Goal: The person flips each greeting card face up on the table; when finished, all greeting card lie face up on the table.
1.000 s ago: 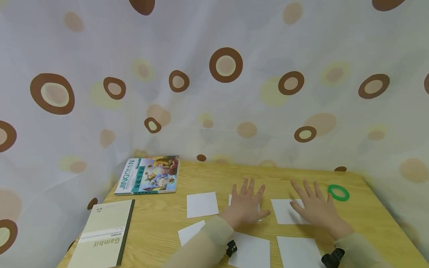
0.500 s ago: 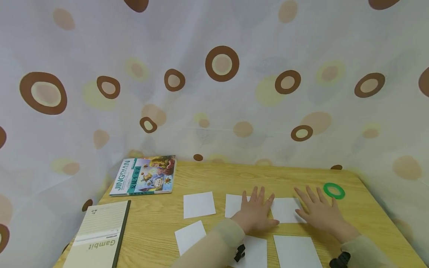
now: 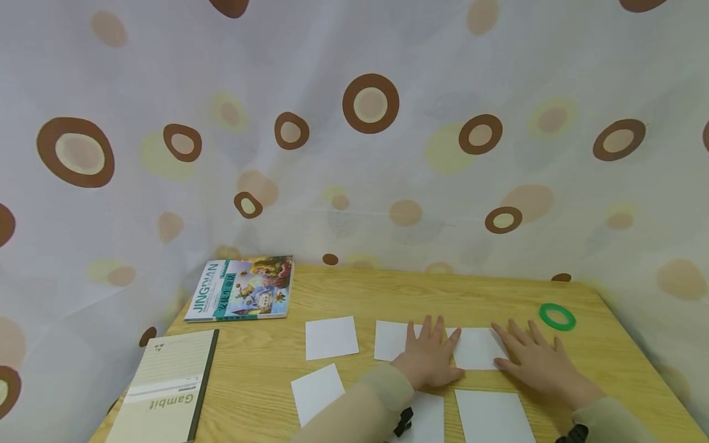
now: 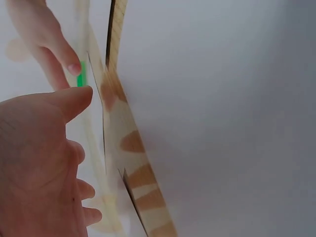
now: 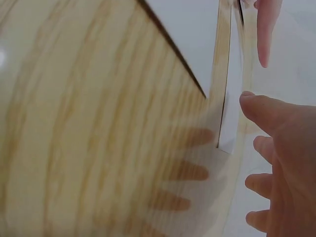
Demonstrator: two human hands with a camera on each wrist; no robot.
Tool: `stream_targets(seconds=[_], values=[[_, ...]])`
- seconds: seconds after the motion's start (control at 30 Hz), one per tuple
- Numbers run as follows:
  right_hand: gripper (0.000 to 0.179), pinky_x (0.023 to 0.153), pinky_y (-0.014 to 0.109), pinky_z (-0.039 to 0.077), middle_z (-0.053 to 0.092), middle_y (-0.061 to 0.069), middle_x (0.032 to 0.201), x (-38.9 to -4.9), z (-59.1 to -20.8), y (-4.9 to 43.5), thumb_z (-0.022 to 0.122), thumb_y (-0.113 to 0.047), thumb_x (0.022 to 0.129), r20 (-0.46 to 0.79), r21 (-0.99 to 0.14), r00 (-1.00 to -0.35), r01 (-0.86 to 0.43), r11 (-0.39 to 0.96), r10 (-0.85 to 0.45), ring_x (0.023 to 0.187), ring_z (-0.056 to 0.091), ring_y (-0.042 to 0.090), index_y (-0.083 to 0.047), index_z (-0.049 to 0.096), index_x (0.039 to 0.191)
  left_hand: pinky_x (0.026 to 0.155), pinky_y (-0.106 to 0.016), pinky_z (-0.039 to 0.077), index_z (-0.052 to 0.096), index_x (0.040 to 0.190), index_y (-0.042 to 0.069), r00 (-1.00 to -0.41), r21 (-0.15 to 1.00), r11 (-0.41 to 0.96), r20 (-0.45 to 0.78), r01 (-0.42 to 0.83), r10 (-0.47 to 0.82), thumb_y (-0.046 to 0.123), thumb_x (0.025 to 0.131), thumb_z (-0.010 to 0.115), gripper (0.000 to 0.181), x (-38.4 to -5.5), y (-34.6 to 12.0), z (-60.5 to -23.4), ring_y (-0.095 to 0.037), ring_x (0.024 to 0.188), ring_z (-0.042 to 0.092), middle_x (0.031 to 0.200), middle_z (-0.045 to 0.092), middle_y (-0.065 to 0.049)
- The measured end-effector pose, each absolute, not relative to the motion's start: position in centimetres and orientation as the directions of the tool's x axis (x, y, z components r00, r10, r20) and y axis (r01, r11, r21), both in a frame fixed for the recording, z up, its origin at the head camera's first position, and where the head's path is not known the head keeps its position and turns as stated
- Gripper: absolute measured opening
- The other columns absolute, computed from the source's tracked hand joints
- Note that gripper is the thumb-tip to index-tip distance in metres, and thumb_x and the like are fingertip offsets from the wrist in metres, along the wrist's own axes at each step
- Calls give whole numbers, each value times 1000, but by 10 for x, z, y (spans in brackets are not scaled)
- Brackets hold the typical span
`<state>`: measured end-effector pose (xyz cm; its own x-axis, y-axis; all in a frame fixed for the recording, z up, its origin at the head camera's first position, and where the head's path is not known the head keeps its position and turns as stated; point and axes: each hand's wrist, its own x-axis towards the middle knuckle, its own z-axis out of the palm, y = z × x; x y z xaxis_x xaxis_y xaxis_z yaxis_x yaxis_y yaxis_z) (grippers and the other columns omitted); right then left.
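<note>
Both bare hands stretch over the wooden table with palms down and fingers spread. My left hand (image 3: 428, 358) lies over the gap between two white paper pieces, a back-middle sheet (image 3: 389, 340) and a back-right sheet (image 3: 475, 348), covering part of each. Beside it, the right hand (image 3: 540, 367) reaches over the right edge of the back-right sheet. Neither holds anything. In the wrist views the left palm (image 4: 37, 163) and right palm (image 5: 296, 163) seem raised above the surface, with finger shadows on the wood. A front-middle sheet (image 3: 429, 418) is partly hidden by the left forearm.
More white sheets lie at back left (image 3: 331, 338), front left (image 3: 316, 391) and front right (image 3: 494, 418). A green ring (image 3: 557, 317) is beyond the right hand. A picture book (image 3: 244, 289) and a Gambit notebook (image 3: 166, 387) lie left. A patterned curtain (image 3: 354, 166) borders the table.
Both hands have shifted somewhat rightward and nearer to me, with fingers still spread. The left hand uncovered much of the back-middle sheet. The sheets appear to stay in place.
</note>
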<state>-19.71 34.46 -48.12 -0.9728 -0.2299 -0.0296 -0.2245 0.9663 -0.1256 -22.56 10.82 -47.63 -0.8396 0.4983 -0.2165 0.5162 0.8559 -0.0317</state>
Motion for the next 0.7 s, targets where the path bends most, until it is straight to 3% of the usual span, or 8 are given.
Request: stream_targets(seconds=[0.37, 0.7], values=[[66, 94, 87, 20, 42, 23, 152, -196, -488, 348, 54, -58, 94, -25, -135, -961, -270, 953, -276, 137, 26, 61, -27, 41, 151, 123, -51, 16, 12, 156, 48, -818, -18, 847, -271, 532, 508, 71, 96, 33, 67, -227, 110, -485, -20, 155, 9, 167, 10, 10], [63, 96, 85, 20, 48, 16, 150, -195, -491, 349, 56, -58, 92, -3, -138, -955, -292, 947, -295, 138, 26, 59, -27, 50, 146, 121, -47, 24, 29, 153, 45, -825, -53, 838, -220, 543, 521, 66, 97, 38, 60, -224, 117, -485, -17, 153, 18, 163, 24, 13]])
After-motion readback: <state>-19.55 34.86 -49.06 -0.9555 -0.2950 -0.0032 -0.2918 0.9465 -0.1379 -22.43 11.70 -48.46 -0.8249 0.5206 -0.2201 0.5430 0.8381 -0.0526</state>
